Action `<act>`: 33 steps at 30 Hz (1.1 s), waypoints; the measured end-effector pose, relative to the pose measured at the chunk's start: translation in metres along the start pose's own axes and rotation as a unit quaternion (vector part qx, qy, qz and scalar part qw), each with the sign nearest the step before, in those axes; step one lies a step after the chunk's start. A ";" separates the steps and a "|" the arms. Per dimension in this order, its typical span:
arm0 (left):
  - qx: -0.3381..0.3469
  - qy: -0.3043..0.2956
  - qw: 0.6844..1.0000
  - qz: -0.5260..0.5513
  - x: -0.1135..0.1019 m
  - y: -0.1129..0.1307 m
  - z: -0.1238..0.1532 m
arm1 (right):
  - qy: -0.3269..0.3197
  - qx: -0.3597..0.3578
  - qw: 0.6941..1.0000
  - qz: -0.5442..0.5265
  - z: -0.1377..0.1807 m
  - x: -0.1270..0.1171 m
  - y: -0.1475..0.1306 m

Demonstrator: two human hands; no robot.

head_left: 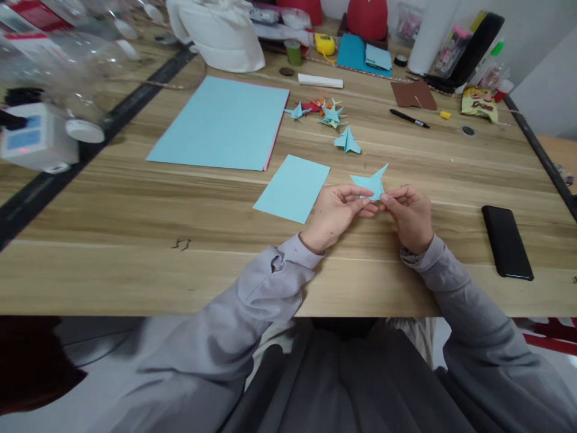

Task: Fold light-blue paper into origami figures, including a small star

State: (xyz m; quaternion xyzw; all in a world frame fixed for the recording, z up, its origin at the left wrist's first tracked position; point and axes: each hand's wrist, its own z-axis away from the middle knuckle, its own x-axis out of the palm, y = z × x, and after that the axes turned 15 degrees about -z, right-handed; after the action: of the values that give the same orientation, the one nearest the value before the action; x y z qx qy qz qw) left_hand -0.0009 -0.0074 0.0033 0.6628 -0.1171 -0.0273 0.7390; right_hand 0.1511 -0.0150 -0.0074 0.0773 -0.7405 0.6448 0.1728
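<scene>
A folded light-blue paper figure (372,184) with two pointed tips is held between both hands, just above the wooden table. My left hand (339,211) pinches its lower left edge between thumb and fingers. At its lower right corner, my right hand (409,215) grips the paper with thumb and forefinger. Left of the hands lies a small light-blue sheet (293,187). Beyond the hands sits a folded blue paper piece (347,141), close to a cluster of small folded paper figures (332,114) in blue, orange, red and green.
A large stack of light-blue paper (225,123) lies at the left back. A black phone (507,242) rests at the right. Farther back are a pen (409,118), brown paper (413,95) and a yellow tape measure (324,44). Plastic bottles (85,66) crowd the far left.
</scene>
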 end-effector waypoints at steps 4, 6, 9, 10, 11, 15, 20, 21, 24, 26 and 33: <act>-0.007 -0.007 1.000 0.009 0.000 0.001 0.000 | 0.003 0.013 1.000 -0.009 -0.001 -0.002 0.000; -0.010 -0.012 1.000 0.011 -0.001 0.001 0.000 | 0.002 0.015 1.000 -0.011 -0.002 -0.003 0.000; -0.003 -0.015 1.000 0.008 -0.002 0.002 0.001 | -0.003 0.021 1.000 -0.008 -0.003 -0.004 0.001; 0.006 -0.015 1.000 0.006 -0.002 0.002 0.001 | -0.004 0.022 1.000 -0.006 -0.003 -0.004 0.001; 0.017 -0.014 1.000 0.001 -0.002 0.001 0.001 | -0.006 0.023 1.000 -0.005 -0.003 -0.004 0.001; 0.052 -0.018 0.998 -0.031 -0.001 -0.001 0.001 | -0.008 0.025 1.000 -0.012 -0.002 -0.002 0.000; 0.079 0.031 0.987 -0.138 -0.002 -0.004 -0.001 | -0.019 0.029 0.999 -0.011 0.000 0.001 -0.002; 0.086 0.039 0.984 -0.153 -0.002 -0.004 -0.002 | -0.019 0.029 0.999 -0.007 -0.001 0.001 -0.003; 0.096 0.049 0.981 -0.159 -0.003 -0.003 -0.002 | -0.015 0.025 1.000 0.001 -0.001 0.000 -0.002; 0.093 0.052 0.982 -0.157 -0.002 -0.004 -0.002 | -0.019 0.023 1.000 0.004 -0.002 -0.002 -0.001; 0.067 0.035 0.990 -0.118 -0.001 -0.007 -0.002 | -0.018 0.024 1.000 -0.002 -0.002 -0.001 -0.001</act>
State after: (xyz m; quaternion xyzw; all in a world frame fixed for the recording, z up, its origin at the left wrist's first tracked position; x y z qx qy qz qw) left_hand -0.0006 -0.0065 -0.0036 0.7205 -0.0137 -0.0827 0.6884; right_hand 0.1529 -0.0138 -0.0065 0.0949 -0.7277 0.6606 0.1585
